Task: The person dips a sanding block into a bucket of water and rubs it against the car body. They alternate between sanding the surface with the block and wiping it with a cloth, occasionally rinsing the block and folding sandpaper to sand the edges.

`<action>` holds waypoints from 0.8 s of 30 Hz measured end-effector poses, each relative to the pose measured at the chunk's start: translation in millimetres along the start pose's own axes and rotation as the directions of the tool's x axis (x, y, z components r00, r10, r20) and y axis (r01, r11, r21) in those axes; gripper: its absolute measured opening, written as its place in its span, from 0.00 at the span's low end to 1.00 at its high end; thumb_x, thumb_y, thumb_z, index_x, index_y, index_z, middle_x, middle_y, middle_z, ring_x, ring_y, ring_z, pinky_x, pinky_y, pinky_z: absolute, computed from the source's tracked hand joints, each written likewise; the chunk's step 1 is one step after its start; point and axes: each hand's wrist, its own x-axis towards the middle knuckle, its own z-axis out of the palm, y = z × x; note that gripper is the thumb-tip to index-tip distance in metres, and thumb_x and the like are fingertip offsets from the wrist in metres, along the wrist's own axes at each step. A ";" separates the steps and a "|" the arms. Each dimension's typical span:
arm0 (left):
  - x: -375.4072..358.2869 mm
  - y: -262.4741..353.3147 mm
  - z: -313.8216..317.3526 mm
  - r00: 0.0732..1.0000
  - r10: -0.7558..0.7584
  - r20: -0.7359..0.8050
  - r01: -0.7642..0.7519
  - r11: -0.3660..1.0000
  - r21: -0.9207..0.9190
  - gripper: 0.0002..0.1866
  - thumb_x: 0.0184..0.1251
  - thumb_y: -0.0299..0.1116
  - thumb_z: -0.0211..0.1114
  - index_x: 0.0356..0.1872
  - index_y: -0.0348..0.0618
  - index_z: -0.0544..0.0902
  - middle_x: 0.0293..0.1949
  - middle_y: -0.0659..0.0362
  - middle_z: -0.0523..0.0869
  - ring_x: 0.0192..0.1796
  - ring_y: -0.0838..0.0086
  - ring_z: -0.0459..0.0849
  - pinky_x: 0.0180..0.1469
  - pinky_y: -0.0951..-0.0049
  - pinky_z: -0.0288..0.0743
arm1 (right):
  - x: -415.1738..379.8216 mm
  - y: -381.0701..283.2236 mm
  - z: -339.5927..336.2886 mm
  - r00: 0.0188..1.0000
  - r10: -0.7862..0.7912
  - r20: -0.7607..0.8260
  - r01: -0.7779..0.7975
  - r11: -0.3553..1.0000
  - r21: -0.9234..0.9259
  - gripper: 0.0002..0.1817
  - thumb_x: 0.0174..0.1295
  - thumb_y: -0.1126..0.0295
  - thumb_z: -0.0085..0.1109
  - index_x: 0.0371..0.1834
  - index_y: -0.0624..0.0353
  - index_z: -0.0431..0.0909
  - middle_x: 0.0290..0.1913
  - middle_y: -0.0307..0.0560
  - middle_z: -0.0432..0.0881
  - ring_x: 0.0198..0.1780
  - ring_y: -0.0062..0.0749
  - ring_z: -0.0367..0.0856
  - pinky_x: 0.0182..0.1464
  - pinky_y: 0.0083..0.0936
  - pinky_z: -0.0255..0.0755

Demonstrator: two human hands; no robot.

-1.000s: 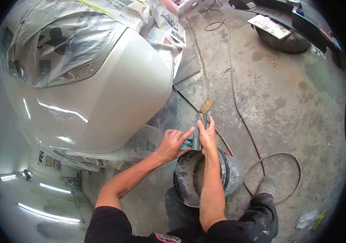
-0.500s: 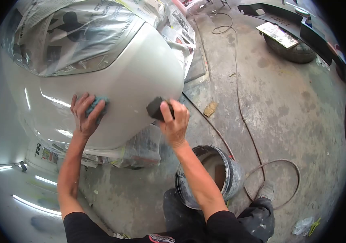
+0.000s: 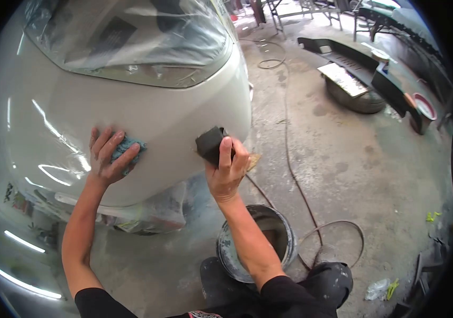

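Against the pale, curved car body panel [image 3: 152, 119], my left hand [image 3: 103, 159] rests with its fingers bent over a crumpled blue cloth [image 3: 127, 148]. The cloth bulges out between thumb and fingers. Further right, close to the panel's edge, my right hand [image 3: 226, 172] grips a black sanding block [image 3: 210, 144]. The block's working face is turned toward the panel; whether it touches there cannot be seen fully. Plastic sheeting [image 3: 131, 42] masks the area above the panel.
Below my right forearm stands a scuffed bucket [image 3: 229, 244] near my knees. A hose [image 3: 290, 153] snakes and loops over the concrete floor. A black bumper part [image 3: 343, 55] lies by a tyre [image 3: 354, 100] at upper right. Clear plastic scraps [image 3: 377, 289] lie at lower right.
The view has shifted, bringing more of the far workshop into sight. My right hand and the block have tilted slightly, still near the panel's edge. My left hand keeps the cloth on the panel.
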 end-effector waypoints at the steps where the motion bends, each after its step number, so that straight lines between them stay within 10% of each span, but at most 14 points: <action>1: 0.5 1.2 0.9 1.000 -0.005 -0.006 0.005 1.000 -0.005 0.24 0.58 0.36 0.75 0.57 0.69 0.85 0.64 0.59 0.77 0.71 0.56 0.74 0.81 0.42 0.56 | 1.1 1.4 -1.5 0.999 0.032 0.009 -0.032 0.999 0.007 0.40 0.63 0.62 0.71 0.78 0.58 0.67 0.53 0.61 0.78 0.51 0.53 0.80 0.49 0.44 0.71; 6: 2.3 3.0 1.2 0.999 -0.046 -0.023 0.045 0.997 -0.061 0.27 0.59 0.33 0.74 0.61 0.69 0.85 0.65 0.60 0.79 0.71 0.58 0.75 0.82 0.43 0.55 | 125.9 40.4 6.3 0.826 0.466 0.317 -0.552 0.783 0.286 0.38 0.68 0.61 0.68 0.76 0.69 0.65 0.56 0.70 0.81 0.54 0.58 0.83 0.56 0.42 0.77; 12: 1.7 3.7 4.0 0.997 -0.063 -0.042 0.057 0.991 -0.118 0.29 0.58 0.31 0.76 0.63 0.64 0.84 0.67 0.59 0.79 0.74 0.56 0.73 0.82 0.42 0.54 | 48.7 0.4 -5.0 0.991 0.136 0.011 -0.136 0.989 0.052 0.41 0.68 0.63 0.70 0.81 0.62 0.60 0.52 0.65 0.78 0.49 0.56 0.80 0.51 0.43 0.75; 15: 1.1 3.2 0.7 0.995 -0.084 -0.048 0.075 0.985 -0.157 0.29 0.58 0.31 0.75 0.64 0.63 0.84 0.68 0.59 0.78 0.75 0.57 0.72 0.82 0.43 0.54 | -32.2 -19.6 -31.8 0.972 0.072 0.225 -0.081 0.996 0.029 0.46 0.62 0.73 0.74 0.82 0.62 0.58 0.46 0.62 0.77 0.41 0.56 0.78 0.44 0.46 0.74; 18: -0.4 2.4 -0.8 0.994 -0.098 -0.053 0.086 0.978 -0.190 0.29 0.60 0.30 0.74 0.65 0.61 0.83 0.69 0.58 0.78 0.75 0.56 0.73 0.82 0.44 0.54 | -66.3 -13.4 -64.9 0.816 0.301 0.493 -0.314 0.948 -0.059 0.42 0.67 0.65 0.71 0.80 0.61 0.59 0.48 0.60 0.79 0.44 0.51 0.81 0.46 0.42 0.77; 20: 0.0 1.6 -3.2 0.992 -0.109 -0.064 0.093 0.973 -0.211 0.29 0.61 0.29 0.73 0.65 0.61 0.83 0.68 0.57 0.79 0.75 0.56 0.73 0.82 0.43 0.54 | -63.3 -8.1 -78.3 0.642 0.596 0.483 -0.688 0.725 0.020 0.39 0.72 0.61 0.65 0.80 0.62 0.57 0.50 0.57 0.80 0.45 0.41 0.83 0.47 0.37 0.78; 24: -2.5 1.1 -0.9 0.989 -0.127 -0.078 0.105 0.965 -0.239 0.29 0.61 0.30 0.73 0.66 0.60 0.82 0.67 0.57 0.80 0.74 0.55 0.74 0.82 0.44 0.55 | -10.4 -14.0 -98.0 0.412 0.789 0.457 -0.907 0.403 0.122 0.36 0.76 0.59 0.57 0.82 0.46 0.51 0.50 0.53 0.80 0.41 0.29 0.82 0.43 0.31 0.83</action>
